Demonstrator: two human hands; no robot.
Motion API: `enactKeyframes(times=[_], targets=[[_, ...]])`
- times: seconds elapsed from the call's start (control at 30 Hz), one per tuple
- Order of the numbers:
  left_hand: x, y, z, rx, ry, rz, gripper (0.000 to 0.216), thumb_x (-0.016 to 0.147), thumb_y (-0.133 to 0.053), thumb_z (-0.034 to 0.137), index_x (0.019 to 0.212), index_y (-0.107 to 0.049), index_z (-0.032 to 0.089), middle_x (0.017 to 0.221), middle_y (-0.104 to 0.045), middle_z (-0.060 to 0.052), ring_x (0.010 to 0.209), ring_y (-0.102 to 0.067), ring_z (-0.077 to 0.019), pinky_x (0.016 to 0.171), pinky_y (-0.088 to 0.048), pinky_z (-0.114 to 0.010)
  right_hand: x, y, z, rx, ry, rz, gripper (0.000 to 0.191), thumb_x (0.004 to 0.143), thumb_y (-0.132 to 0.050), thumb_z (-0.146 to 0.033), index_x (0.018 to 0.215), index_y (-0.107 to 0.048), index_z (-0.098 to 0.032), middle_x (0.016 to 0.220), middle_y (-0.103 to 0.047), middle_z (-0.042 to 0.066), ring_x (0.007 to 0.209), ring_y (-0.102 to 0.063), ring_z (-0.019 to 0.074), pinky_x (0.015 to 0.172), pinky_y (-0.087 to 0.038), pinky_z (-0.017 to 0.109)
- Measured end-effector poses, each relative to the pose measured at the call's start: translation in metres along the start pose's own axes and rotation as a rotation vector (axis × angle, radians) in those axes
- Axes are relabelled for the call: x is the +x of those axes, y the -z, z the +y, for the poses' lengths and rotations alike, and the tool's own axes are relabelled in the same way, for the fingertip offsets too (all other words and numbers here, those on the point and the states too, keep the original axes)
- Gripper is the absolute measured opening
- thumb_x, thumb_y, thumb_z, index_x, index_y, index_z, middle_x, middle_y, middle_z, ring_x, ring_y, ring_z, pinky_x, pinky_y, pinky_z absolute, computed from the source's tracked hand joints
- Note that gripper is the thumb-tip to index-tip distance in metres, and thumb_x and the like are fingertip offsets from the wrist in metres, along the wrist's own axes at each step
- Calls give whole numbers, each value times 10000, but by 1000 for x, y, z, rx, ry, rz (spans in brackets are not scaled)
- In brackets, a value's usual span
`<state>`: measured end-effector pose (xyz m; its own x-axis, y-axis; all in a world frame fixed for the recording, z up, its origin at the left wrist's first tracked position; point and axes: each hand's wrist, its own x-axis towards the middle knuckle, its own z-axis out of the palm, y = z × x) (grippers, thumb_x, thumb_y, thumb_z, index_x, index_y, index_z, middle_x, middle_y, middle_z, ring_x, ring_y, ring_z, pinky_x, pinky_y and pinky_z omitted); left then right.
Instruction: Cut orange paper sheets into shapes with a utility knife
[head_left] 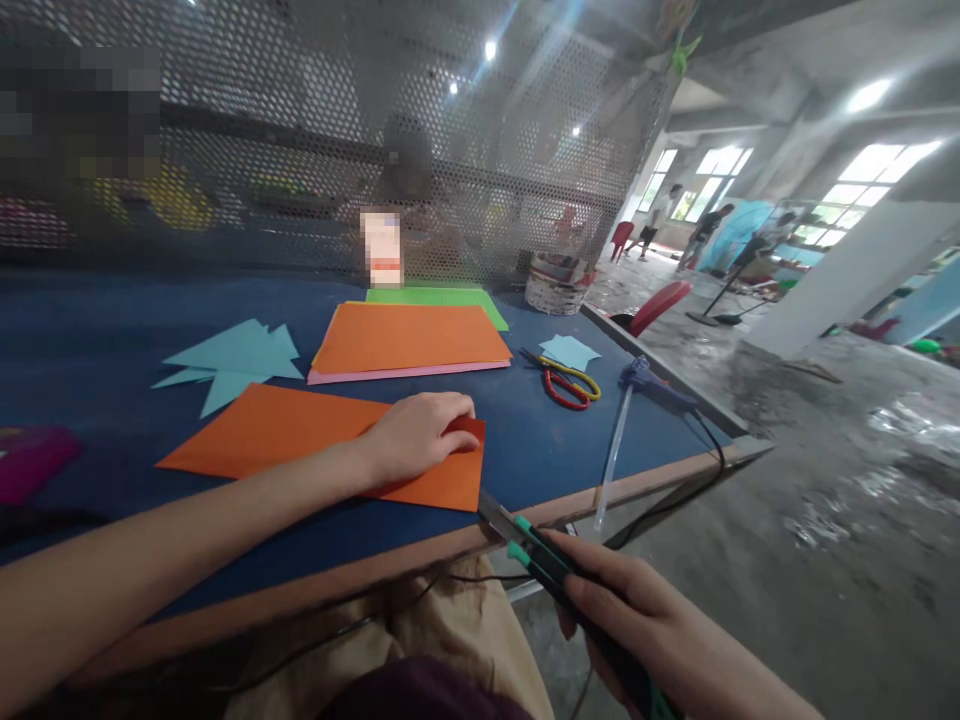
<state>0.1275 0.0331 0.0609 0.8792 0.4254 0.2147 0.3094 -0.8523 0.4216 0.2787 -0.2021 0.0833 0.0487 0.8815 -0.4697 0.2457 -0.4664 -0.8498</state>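
Note:
An orange sheet of paper (300, 430) lies on the blue tabletop near its front edge. My left hand (416, 440) rests on its right part, fingers curled and thumb bent against the paper near the right end. My right hand (630, 600) is wrapped round the black and green handle of a utility knife (551, 565), low at the front edge of the table. The knife's blade is out and its tip is beside the paper's lower right corner; whether they touch I cannot tell.
Behind lie stacked orange and pink sheets (420, 338), a green sheet (442, 296) and cut blue pieces (232, 360). Scissors (566, 385), a blue paper star (571, 351), a corded glue gun (652, 382) and a wrapped pot (556, 283) stand to the right. A perforated metal screen (300, 150) borders the back.

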Motion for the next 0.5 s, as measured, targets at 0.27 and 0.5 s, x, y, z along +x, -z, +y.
enactKeyframes(times=[0.27,0.5], targets=[[-1,-4,4,1,-25,23,223,920,-566,371,919,-605,151,894,-627,-16,830,-604,-151,777,-501,-352,3,-4,1,45,-26,-34,457,960,-455,-432,1376,-492,-248,814,-516,-28,472,-485,40,379,-404,122],[0,-10,2,47,-25,74,214,922,-565,362,940,-603,152,906,-624,-19,843,-606,-155,782,-504,-358,0,-3,-1,6,-17,16,465,964,-442,-428,1395,-479,-257,779,-501,-33,473,-463,44,381,-399,126]])
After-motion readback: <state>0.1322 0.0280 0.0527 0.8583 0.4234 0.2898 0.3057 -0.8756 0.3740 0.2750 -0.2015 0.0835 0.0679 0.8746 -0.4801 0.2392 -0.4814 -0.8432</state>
